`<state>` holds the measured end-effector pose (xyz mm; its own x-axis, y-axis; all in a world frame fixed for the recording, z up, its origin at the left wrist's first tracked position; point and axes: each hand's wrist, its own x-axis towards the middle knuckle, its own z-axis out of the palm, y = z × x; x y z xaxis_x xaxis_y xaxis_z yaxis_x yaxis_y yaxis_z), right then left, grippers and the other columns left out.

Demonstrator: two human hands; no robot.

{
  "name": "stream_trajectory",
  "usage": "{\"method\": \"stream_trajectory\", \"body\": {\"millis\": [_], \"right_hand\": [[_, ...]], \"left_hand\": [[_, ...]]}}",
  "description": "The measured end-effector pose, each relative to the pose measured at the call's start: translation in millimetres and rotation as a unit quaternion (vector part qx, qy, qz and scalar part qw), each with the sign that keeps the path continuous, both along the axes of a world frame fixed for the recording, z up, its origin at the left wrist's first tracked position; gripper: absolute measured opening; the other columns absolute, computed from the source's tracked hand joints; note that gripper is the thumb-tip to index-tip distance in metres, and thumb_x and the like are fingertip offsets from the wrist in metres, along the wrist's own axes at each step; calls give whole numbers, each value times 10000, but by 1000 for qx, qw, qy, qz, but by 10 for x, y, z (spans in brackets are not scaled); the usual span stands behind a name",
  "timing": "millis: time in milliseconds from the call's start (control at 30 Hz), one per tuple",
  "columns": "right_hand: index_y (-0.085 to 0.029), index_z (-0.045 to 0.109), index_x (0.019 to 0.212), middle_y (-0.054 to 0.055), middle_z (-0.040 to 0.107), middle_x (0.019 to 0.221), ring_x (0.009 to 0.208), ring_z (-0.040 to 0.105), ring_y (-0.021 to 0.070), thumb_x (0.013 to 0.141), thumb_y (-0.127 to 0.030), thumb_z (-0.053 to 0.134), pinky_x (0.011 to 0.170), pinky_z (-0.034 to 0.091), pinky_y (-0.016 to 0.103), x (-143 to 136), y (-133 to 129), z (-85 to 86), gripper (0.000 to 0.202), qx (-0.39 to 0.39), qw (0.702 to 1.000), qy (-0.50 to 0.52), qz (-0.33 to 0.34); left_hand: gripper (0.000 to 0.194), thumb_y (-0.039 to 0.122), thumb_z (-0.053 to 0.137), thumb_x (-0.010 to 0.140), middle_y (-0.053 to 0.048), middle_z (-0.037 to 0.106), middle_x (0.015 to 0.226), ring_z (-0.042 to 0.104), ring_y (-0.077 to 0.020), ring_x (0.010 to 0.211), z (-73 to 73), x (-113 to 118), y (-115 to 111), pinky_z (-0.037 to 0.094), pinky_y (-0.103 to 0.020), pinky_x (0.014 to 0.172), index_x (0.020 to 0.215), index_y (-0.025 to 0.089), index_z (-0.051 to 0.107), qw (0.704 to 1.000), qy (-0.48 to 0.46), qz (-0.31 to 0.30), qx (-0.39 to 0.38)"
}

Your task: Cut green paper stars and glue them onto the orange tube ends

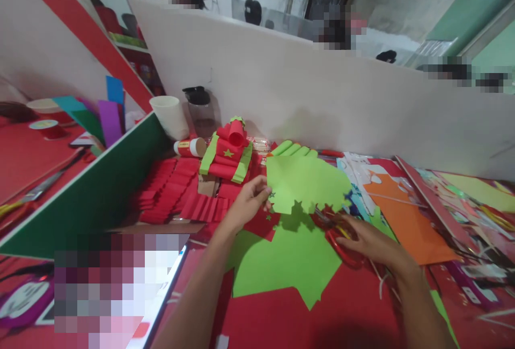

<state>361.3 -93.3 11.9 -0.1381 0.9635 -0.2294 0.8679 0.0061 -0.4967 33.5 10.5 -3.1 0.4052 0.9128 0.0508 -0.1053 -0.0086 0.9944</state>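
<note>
Green sheet [308, 180] in left fingers [263, 192], scissors [341, 253] seemingly in right fingers [349, 242]

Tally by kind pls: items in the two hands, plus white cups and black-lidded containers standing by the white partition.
Light green paper sheet, in the left hand: 1
Red-handled scissors, in the right hand: 1
White cup: 1
Black-lidded container: 1
Total: 4

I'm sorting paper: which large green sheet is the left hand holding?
The upper sheet, jagged along its lower edge, pinched by the left hand; the lower sheet lies beneath it.
</note>
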Motion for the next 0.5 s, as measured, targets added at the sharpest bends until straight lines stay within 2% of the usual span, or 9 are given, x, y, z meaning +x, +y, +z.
{"method": "stream_trajectory", "body": {"millis": [33, 67, 133, 267, 400, 500], "right_hand": [[-245, 655, 1203, 63, 732, 949, 825, 670, 253, 838, -413, 641, 777, 544, 368, 38, -19, 22, 402, -12, 1000, 18, -9], [-248, 618, 1256, 61, 720, 969, 831, 667, 245, 853, -420, 628, 758, 548, 357, 82, -52, 36, 438, -30, 999, 36, -14], [-242, 606, 1256, 67, 701, 973, 850, 669, 244, 854, -407, 636, 761, 556, 357, 179, -141, 39, 436, -55, 995, 80, -24], [-262, 610, 1280, 118, 691, 1135, 1042, 673, 281, 809, -357, 705, 846, 561, 375, 246, -272, -24, 490, -63, 980, 184, -40], [-289, 576, 1348, 114, 698, 1143, 1094, 668, 303, 693, -307, 801, 858, 567, 378, -21, -227, -77, 694, -47, 970, 238, -17], [-275, 578, 1363, 99, 722, 1074, 1068, 670, 297, 751, -353, 751, 856, 561, 362, -321, -119, -47, 641, -34, 977, 206, 44]], "left_hand": [[259, 398, 615, 866, 71, 469, 701, 588, -89, 589, -15, 9, 13, 473, -213, 574, 887, 203, 446, 1000, -18, 20, -8], [262, 388, 630, 854, 68, 489, 720, 603, -88, 600, -30, 19, 26, 489, -214, 589, 904, 201, 453, 999, -34, 38, -17], [265, 367, 649, 838, 50, 537, 785, 631, -88, 629, -58, 45, 45, 525, -225, 630, 929, 194, 470, 996, -55, 68, -36], [280, 343, 657, 825, 5, 607, 890, 678, -120, 697, -101, 126, 50, 560, -256, 672, 998, 179, 509, 991, -66, 104, -55], [325, 360, 670, 807, -23, 661, 882, 660, -140, 702, -147, 210, 39, 526, -255, 639, 1039, 162, 557, 989, -36, 135, -40], [293, 346, 697, 784, -27, 677, 846, 646, -146, 727, -165, 247, 33, 513, -257, 670, 974, 156, 580, 983, -34, 177, -36]]}}
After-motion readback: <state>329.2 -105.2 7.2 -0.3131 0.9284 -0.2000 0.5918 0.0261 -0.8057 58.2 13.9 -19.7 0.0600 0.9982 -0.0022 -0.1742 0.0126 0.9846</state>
